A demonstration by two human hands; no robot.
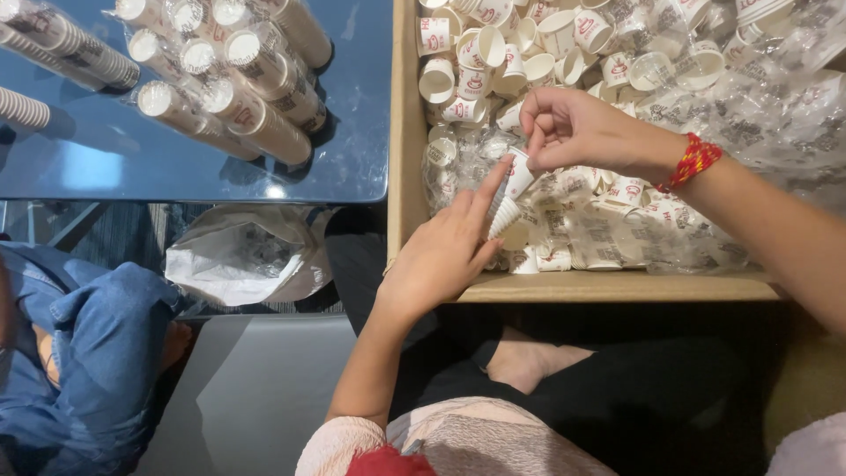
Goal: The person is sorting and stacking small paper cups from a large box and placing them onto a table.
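Note:
My left hand (447, 251) holds a short stack of small white paper cups (507, 210) over the near edge of a cardboard box (407, 159). Its forefinger lies stretched along the stack. My right hand (577, 132), with a red thread band at the wrist, pinches the top cup (520, 172) of that stack with its fingertips. The box is full of loose white paper cups with red print (493, 53) and crumpled clear plastic sleeves (758, 115).
A glass table (352, 132) at the left carries several sleeved stacks of cups (247, 97). A white plastic bag (242, 256) lies below it. Another person in blue jeans (97, 353) sits at the far left. My bare foot (529, 357) rests under the box.

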